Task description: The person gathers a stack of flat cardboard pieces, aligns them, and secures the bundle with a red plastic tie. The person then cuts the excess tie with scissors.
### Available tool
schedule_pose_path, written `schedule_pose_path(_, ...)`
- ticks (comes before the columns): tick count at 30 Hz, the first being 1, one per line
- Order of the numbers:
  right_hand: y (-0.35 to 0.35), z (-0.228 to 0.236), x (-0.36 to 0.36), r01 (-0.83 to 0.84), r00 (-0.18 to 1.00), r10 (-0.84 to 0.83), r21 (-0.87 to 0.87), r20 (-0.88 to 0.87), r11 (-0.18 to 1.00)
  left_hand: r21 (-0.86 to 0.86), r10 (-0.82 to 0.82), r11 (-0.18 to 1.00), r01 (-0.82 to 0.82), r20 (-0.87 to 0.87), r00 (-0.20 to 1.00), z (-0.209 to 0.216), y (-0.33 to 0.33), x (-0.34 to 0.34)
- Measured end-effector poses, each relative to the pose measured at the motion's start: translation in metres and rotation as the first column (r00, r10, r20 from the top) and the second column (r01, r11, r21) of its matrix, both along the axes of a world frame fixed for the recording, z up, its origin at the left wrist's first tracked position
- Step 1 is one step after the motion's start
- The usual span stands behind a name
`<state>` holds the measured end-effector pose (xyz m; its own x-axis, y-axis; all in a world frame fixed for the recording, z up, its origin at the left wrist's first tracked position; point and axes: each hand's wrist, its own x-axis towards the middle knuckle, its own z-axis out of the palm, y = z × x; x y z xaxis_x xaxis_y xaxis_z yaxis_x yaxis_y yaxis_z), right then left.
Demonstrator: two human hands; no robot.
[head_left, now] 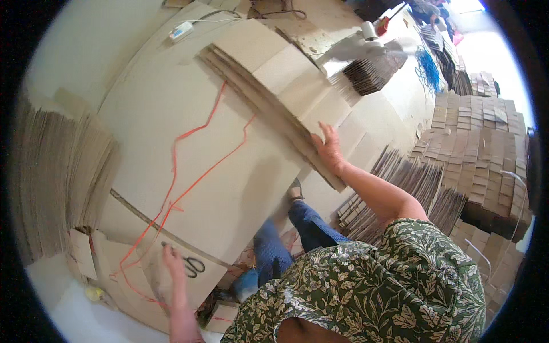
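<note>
My right hand (329, 150) rests on the near right end of a stack of flat cardboard sheets (297, 80), its fingers spread over the top edge. Two strands of red string (174, 154) run from under the stack across the pale table board (229, 177) toward the lower left. There my left hand (173, 264) is held over a cardboard piece, fingers drawn together around a small dark thing that I cannot make out. Black-handled scissors (194, 266) lie just to the right of that hand.
Cardboard stacks stand at the far left (51, 177), beside my right arm (394, 183) and at the right (474, 137). Toward the back are a white fan (372, 46), blue string (427, 68) and a white power strip (181, 32). Another person (429, 8) shows at the far edge.
</note>
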<state>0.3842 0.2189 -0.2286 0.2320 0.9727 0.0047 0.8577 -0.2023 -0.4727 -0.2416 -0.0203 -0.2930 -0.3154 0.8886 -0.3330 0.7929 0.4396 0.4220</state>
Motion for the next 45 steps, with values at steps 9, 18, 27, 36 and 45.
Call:
schedule_pose_path(9,0.058,-0.015,0.102,0.139,0.969,-0.076,-0.266,0.235,0.954,-0.122,-0.142,0.942,0.314,0.702,0.698,-0.003,0.147,0.328)
schedule_pose_path(18,0.075,-0.037,0.099,-0.068,0.931,-0.202,-0.687,-0.304,0.723,-0.369,0.243,0.925,0.095,0.763,0.599,0.009,0.231,0.393)
schedule_pose_path(27,0.045,-0.037,0.074,-0.184,0.918,-0.134,-0.698,-0.374,0.692,-0.412,0.412,0.902,-0.127,0.736,0.537,-0.001,0.226,0.391)
schedule_pose_path(36,0.052,-0.029,0.019,-0.063,0.980,-0.084,-0.681,-0.180,0.730,-0.094,0.179,0.984,-0.153,0.513,0.840,0.016,0.237,0.378)
schedule_pose_path(45,0.039,-0.042,0.012,-0.119,0.968,-0.043,-0.605,-0.246,0.787,0.243,-0.627,0.744,0.623,-0.070,0.776,0.034,0.257,0.423)
